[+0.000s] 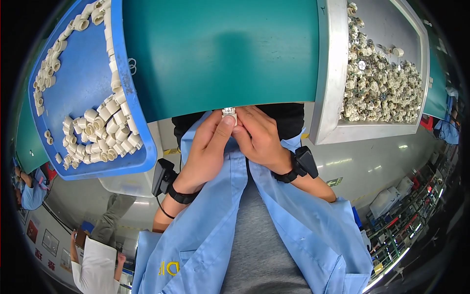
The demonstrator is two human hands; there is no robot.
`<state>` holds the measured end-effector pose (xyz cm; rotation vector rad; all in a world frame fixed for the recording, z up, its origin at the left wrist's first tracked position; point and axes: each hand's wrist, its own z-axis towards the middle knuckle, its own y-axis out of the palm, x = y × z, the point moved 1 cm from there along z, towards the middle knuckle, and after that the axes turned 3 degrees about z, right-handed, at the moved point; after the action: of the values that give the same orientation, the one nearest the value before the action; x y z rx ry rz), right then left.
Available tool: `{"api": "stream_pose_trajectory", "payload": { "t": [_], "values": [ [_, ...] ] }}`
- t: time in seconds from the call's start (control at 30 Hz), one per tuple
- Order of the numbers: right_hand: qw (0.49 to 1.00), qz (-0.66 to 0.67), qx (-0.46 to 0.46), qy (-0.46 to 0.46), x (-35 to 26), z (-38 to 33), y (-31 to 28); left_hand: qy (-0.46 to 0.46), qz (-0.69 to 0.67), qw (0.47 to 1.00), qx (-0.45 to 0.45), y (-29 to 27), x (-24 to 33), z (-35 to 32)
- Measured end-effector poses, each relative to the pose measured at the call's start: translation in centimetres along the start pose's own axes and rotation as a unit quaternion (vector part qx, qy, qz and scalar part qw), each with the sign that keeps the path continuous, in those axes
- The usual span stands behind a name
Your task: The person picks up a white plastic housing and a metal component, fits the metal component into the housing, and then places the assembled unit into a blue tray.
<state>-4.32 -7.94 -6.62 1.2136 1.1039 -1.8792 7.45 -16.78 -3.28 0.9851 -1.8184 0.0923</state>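
White plastic fitting (230,115) with a clear or silvery end sits between the fingertips of both hands at the near edge of the green-topped table (220,59), in front of the person's chest. In the head view it lies to the right of the left hand (208,147) and to the left of the right hand (262,137), at the far end of each. Its long axis seems to run away from the body, glinting end outward, though the fingers hide much of it. Neither hand is clearly nearer: the left thumb presses on its face, while the right fingertips close in on its other side. The left hand pinches it; the right appears to grip it too, but its exact hold is hidden.

Counted: one fitting in hand, two hands, two black wrist devices (164,177), one blue tray (81,63) to the left, one metal tray (333,73) to the right. The cream pipe-like sleeves (100,132) in the former and the small clear-and-white pieces (382,93) in the latter are too many and too overlapped to count.
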Motion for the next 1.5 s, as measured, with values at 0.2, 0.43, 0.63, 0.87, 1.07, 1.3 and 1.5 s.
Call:
{"api": "stream_pose_trajectory", "payload": {
  "t": [0.2, 0.43, 0.63, 0.87, 1.07, 1.3, 1.5],
  "values": [
    [1.000, -0.018, 0.013, -0.007, -0.1, 0.1, 0.2, -0.026, -0.014, 1.000, -0.003, -0.3, 0.4, 0.0],
    [1.000, -0.008, 0.028, 0.002, 0.0, -0.1, 0.7, -0.059, -0.013, 0.998, -0.010, -0.7, 1.0, 0.0],
    [0.999, -0.040, 0.032, 0.011, 0.3, -0.5, 1.0, -0.083, -0.006, 0.997, 0.000, -0.4, 1.9, 0.1],
    [0.997, -0.052, 0.052, -0.013, 0.8, -0.6, 1.0, -0.036, 0.049, 0.997, -0.051, -1.1, 1.3, 0.4],
    [0.998, -0.045, 0.048, -0.004, 0.3, -0.7, 0.9, -0.055, 0.066, 0.995, -0.048, -0.9, 1.5, -0.1],
    [0.998, 0.015, 0.022, -0.063, 1.7, -0.3, 1.2, 0.046, 0.089, 0.995, 0.019, -0.5, -0.1, -0.4],
    [0.990, 0.113, -0.015, -0.080, -2.1, -1.0, -0.8, 0.129, 0.182, 0.970, -0.096, -1.8, -0.2, -4.1]
  ]
}}
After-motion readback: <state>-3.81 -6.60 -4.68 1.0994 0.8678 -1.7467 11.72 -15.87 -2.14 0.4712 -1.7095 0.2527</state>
